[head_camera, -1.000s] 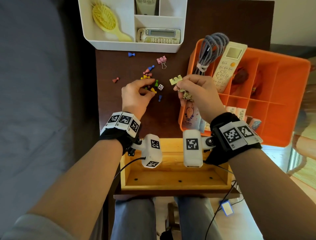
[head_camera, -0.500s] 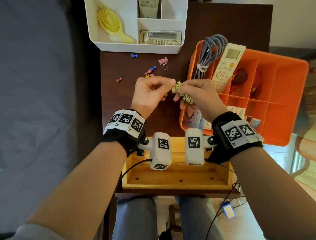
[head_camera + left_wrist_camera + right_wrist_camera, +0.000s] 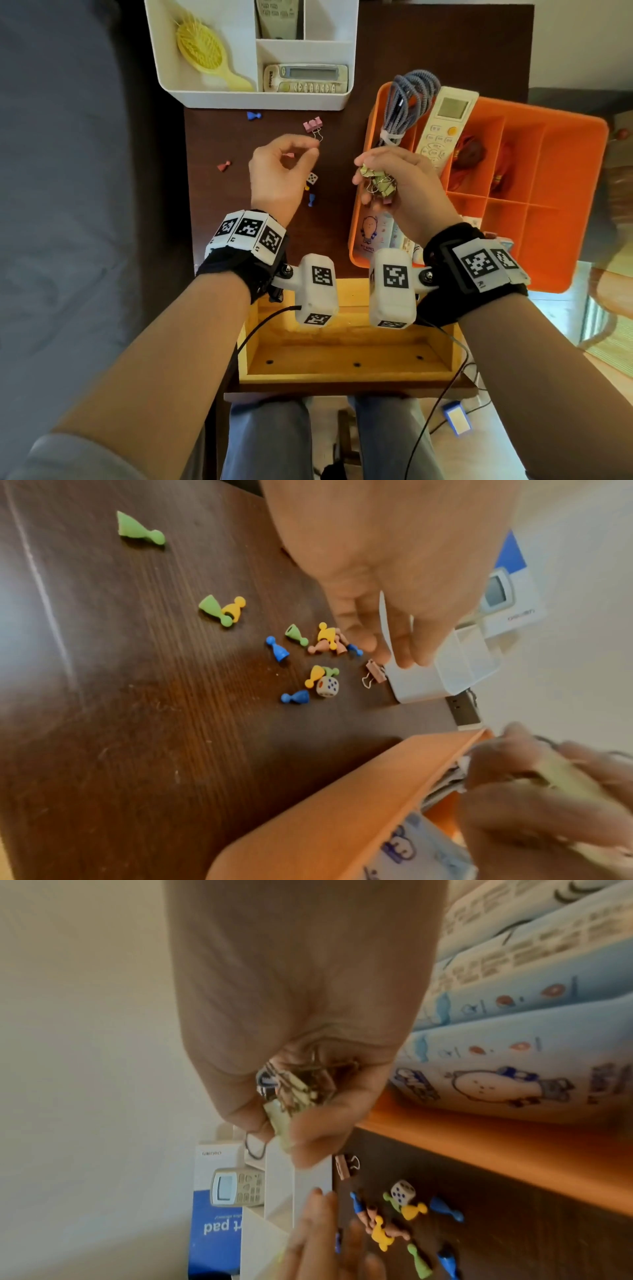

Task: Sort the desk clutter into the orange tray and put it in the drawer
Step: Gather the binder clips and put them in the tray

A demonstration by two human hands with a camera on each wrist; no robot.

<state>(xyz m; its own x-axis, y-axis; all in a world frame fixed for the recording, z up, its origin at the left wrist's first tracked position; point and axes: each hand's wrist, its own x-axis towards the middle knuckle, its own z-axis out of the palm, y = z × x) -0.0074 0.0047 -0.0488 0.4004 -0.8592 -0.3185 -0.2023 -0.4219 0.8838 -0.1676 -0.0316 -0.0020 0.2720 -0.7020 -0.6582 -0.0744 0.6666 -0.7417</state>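
Several binder clips (image 3: 376,180) sit bunched in the right hand (image 3: 400,185), whose fingers curl round them just above the near-left corner of the orange tray (image 3: 579,212); that loose handful looks like the biggest risk, since a slack finger could drop a clip onto the desk (image 3: 219,137) or into the open wooden drawer (image 3: 346,356) below; a lesser one is that the clips tip into a compartment already taken. The left hand (image 3: 277,174) hovers over the desk with fingers loosely curled and holding nothing, its tips close to the pink binder clip (image 3: 313,125); a careless sweep could scatter the small game pawns (image 3: 277,649) and the die (image 3: 327,687) lying beneath it.

Going from large to small: the orange tray holds a white remote (image 3: 442,126) and a coiled grey cable (image 3: 407,99) in its long left sections, something reddish in the middle ones that I cannot identify, and printed packets (image 3: 376,229) at the near edge; its right sections appear empty. The white organiser (image 3: 253,99) holds a yellow hairbrush (image 3: 202,51) and two remotes, the nearer (image 3: 305,78) lying across; the drawer holds nothing visible.
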